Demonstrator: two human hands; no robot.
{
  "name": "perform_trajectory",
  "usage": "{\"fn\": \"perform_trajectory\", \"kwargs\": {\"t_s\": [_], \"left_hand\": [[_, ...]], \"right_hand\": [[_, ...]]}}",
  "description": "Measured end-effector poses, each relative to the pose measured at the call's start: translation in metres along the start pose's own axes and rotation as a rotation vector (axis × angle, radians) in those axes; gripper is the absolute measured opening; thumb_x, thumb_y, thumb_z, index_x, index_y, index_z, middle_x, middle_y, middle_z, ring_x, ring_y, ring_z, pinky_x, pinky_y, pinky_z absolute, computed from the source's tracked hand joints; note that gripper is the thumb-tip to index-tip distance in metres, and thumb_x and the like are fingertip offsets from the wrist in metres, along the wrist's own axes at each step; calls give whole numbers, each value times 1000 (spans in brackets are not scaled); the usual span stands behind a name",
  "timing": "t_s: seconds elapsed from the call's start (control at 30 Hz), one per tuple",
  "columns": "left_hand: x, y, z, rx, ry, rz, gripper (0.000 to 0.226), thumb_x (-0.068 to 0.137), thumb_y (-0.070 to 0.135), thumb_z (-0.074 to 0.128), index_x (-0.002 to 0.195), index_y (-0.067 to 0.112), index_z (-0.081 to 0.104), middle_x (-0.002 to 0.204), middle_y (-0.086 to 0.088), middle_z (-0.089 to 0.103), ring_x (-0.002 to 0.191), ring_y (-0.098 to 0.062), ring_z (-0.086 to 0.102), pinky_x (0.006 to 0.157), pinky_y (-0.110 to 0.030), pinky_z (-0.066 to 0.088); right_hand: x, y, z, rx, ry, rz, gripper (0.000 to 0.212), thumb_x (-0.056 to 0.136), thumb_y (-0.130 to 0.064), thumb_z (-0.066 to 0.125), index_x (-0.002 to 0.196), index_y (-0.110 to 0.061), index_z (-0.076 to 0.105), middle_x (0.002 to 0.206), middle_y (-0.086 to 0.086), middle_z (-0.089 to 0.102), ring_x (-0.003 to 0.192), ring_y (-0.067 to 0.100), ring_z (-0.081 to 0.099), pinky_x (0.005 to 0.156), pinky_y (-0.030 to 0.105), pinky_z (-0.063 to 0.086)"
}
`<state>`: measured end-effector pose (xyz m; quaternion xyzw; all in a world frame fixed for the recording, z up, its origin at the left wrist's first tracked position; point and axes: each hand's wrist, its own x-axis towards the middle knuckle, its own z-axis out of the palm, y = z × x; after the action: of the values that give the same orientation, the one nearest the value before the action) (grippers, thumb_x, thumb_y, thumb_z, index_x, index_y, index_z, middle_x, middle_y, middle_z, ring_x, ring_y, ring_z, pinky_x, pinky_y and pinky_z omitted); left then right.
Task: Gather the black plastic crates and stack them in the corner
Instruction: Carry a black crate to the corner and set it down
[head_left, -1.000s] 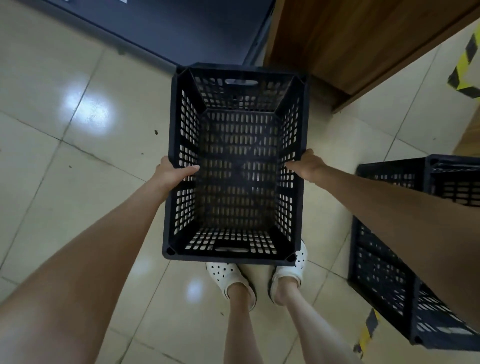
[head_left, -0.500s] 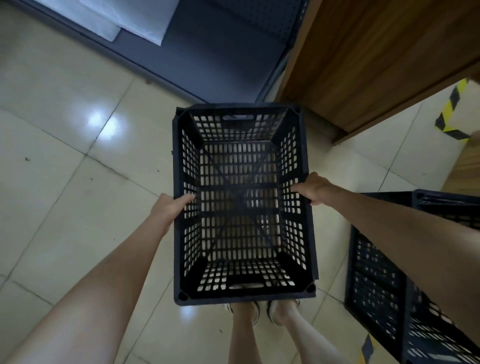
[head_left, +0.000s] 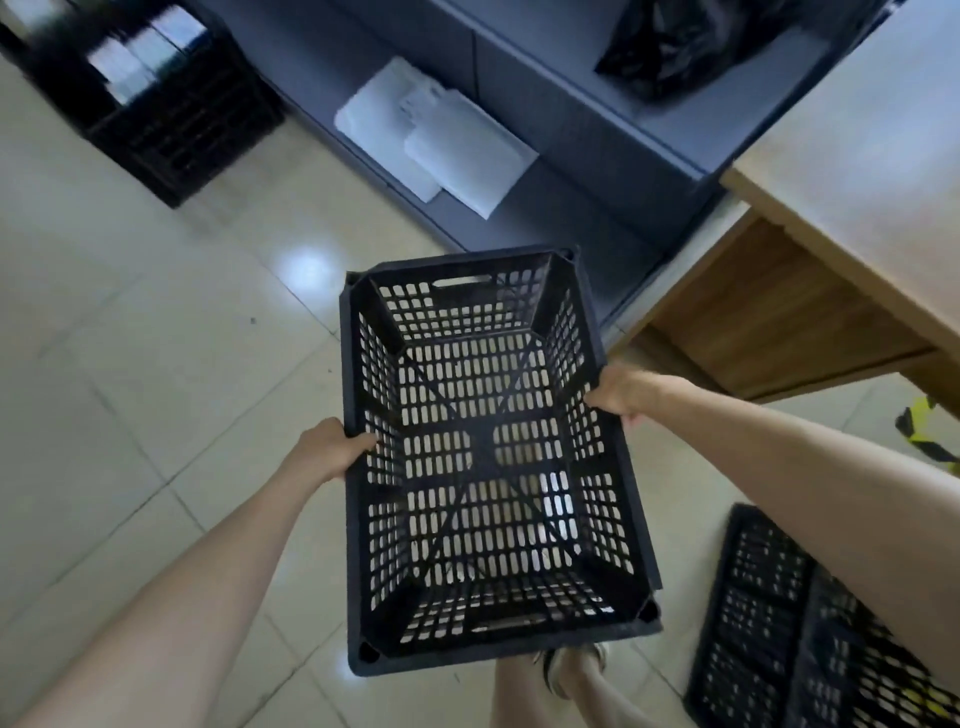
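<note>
At about ten o'clock a blurred black crate stack (head_left: 171, 111) stands on the tiled floor (head_left: 130, 364), with pale boxes (head_left: 140, 57) showing in its top. Right of it, near twelve o'clock, a grey-blue shelf unit (head_left: 561, 119) carries folded white bags (head_left: 436, 135) on its lowest board, and a crumpled black plastic bag (head_left: 691, 41) sits at one o'clock on the board above.

The left hand (head_left: 324, 452) has its grip clenched on the left long wall of the held black plastic crate (head_left: 493, 457), thumb hooked over the rim into the lattice. That crate is carried clear of the floor at the centre, open side up, empty, its far end wall with the handle slot pointing to twelve o'clock and its near end over the person's shoes (head_left: 574, 670) at six o'clock. The right hand (head_left: 626, 389) grasps the opposite long wall, fingers curled round the rim.

At two to three o'clock stands a wooden tabletop (head_left: 852, 171). Black-and-yellow hazard tape (head_left: 924, 436) marks the floor at three o'clock. At five o'clock, partly behind the right forearm, another black plastic crate (head_left: 779, 634) rests on the floor, well apart from the far stack
</note>
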<state>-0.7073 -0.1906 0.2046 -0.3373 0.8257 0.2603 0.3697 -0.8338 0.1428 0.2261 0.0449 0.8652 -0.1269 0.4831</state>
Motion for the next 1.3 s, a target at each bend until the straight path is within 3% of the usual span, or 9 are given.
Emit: {"fn": "perform_trajectory", "kwargs": {"t_s": [0.1, 0.2, 0.33, 0.53, 0.67, 0.9, 1.1, 1.2, 1.3], "left_hand": [[-45, -24, -45, -5, 37, -14, 47, 93, 45, 55, 121, 8, 53, 100, -10, 68, 73, -22, 66, 61, -29, 49], [-88, -46, -83, -37, 96, -34, 52, 92, 44, 56, 128, 8, 44, 109, -14, 65, 87, -28, 66, 80, -38, 55], [-137, -78, -129, -42, 165, -61, 45, 94, 41, 57, 123, 7, 48, 89, -8, 62, 68, -19, 62, 75, -34, 52], [-185, -121, -179, -36, 258, -121, 47, 94, 42, 56, 122, 5, 51, 109, -11, 66, 92, -24, 64, 82, -35, 53], [-215, -153, -199, -52, 352, -202, 48, 92, 44, 57, 120, 5, 53, 100, -7, 62, 82, -21, 55, 71, -31, 45], [-258, -194, -207, -177, 432, -376, 45, 91, 45, 57, 115, 8, 55, 102, -7, 65, 91, -25, 63, 78, -35, 52], [-304, -209, -184, -283, 504, -585, 31, 93, 38, 54, 105, 10, 60, 84, -1, 60, 85, -23, 64, 75, -35, 53], [-331, -216, -164, -396, 555, -694, 32, 94, 38, 54, 113, 12, 57, 100, -4, 63, 95, -23, 63, 81, -35, 52], [-364, -223, -139, -454, 591, -790, 34, 94, 38, 54, 116, 13, 57, 104, -3, 64, 94, -23, 63, 82, -35, 52]], "right_hand": [[-47, -50, -21, -99, 17, -53, 24, 97, -30, 50, 79, -16, 56, 80, 2, 61, 67, 16, 61, 56, 27, 49], [-91, -97, -37, -181, 11, -106, 29, 97, -34, 50, 81, -13, 60, 92, 6, 66, 80, 23, 68, 82, 36, 57], [-139, -156, -49, -271, 5, -178, 33, 99, -29, 44, 101, -2, 64, 106, 14, 69, 88, 29, 71, 83, 40, 57], [-188, -236, -56, -371, 25, -251, 32, 99, -17, 47, 119, 4, 61, 123, 20, 64, 109, 36, 64, 98, 43, 50], [-214, -288, -58, -374, 12, -352, 34, 96, -17, 52, 123, 2, 60, 125, 19, 63, 118, 34, 60, 102, 44, 47], [-236, -373, -47, -471, -85, -430, 31, 100, -20, 46, 120, 2, 54, 119, 20, 65, 106, 32, 66, 95, 42, 53], [-247, -438, -30, -627, -154, -559, 32, 99, -23, 48, 119, 2, 51, 107, 20, 68, 96, 33, 70, 88, 44, 57], [-265, -467, -11, -754, -149, -662, 29, 99, -23, 49, 115, 2, 52, 98, 18, 67, 84, 33, 72, 75, 42, 61], [-288, -487, 17, -864, -161, -761, 30, 101, -18, 45, 119, 6, 51, 89, 17, 64, 70, 32, 70, 47, 34, 57]]}}
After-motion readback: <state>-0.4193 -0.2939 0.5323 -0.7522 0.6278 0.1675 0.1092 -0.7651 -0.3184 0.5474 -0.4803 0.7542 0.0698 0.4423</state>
